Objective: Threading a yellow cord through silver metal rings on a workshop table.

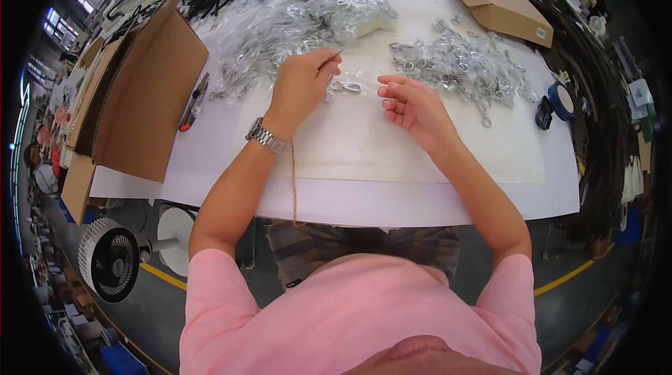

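Observation:
My left hand (302, 81), with a metal watch (265, 135) on its wrist, is raised over the white table sheet. Its thumb and forefinger pinch together; a thin dark tip shows at them, too small to name. Just right of it lies a small metal clasp (348, 86) in clear plastic. My right hand (414, 105) hovers on the other side of the clasp, its fingers apart and slightly curled, holding nothing. Beyond my right hand spreads a pile of metal clasps in small clear bags (455, 63). Past my left hand is a heap of clear plastic bags (269, 35).
An open cardboard box (150, 95) stands at the left, beside a red-and-black utility knife (194, 102). Another carton (507, 14) sits at the far right, with a blue tape roll (561, 100) nearer me. A fan (110, 261) is below the table's left edge.

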Tool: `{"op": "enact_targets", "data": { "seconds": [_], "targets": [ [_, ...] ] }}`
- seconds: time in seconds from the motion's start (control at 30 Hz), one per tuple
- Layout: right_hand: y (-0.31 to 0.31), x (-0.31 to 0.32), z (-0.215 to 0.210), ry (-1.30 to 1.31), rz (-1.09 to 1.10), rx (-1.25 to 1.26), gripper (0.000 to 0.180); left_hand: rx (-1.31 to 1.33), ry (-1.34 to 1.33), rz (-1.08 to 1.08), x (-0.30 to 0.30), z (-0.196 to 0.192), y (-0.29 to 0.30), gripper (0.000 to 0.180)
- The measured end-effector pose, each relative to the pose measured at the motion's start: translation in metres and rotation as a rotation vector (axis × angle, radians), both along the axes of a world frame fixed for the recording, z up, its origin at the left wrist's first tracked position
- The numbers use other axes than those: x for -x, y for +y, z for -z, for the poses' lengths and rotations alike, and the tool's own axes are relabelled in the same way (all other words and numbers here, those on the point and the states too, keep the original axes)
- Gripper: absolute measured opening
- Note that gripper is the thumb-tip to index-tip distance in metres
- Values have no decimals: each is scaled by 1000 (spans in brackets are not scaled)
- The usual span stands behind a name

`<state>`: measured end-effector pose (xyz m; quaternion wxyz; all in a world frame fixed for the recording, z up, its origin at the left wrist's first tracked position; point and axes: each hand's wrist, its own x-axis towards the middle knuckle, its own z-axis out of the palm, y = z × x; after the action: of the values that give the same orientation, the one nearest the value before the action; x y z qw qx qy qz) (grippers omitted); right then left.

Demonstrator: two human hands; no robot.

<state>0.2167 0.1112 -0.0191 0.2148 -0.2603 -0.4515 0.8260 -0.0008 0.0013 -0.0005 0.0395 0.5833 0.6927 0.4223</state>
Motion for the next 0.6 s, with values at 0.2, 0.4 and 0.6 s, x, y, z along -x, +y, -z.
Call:
{"op": "enact_targets", "data": {
  "seconds": [0.2,0.4,0.6],
  "targets": [
    [-32,15,-11,19,-62,-181,40,3,-826,186,-22,-17,-5,18],
    [-20,10,-4,-3,-130,-219,29,-31,-842,246,-38,-23,-9,23],
    [-17,5,-8,-30,-55,-409,23,-20,-761,117,-31,-22,-8,24]
  ]
}}
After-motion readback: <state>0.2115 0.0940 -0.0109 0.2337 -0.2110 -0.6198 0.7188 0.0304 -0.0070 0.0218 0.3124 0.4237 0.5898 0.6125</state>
